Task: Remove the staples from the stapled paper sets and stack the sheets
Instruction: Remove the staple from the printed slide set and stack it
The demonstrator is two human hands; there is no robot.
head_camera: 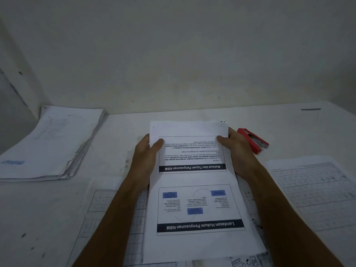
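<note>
A paper set (pixel 194 182) with two printed slides, text upside down to me, is held over the table in front of me. My left hand (pixel 147 155) grips its left edge near the far end, thumb on top of the page. On the opposite edge my right hand (pixel 238 151) grips the set the same way. A dark mark shows at the set's far right corner; I cannot tell if it is a staple. A red staple remover (pixel 253 140) lies on the table just right of my right hand.
A thick stack of sheets (pixel 52 145) lies at the far left of the white table (pixel 119 132). Gridded sheets (pixel 317 191) lie at the right, and more gridded pages (pixel 109 214) lie under the held set. A wall stands close behind the table.
</note>
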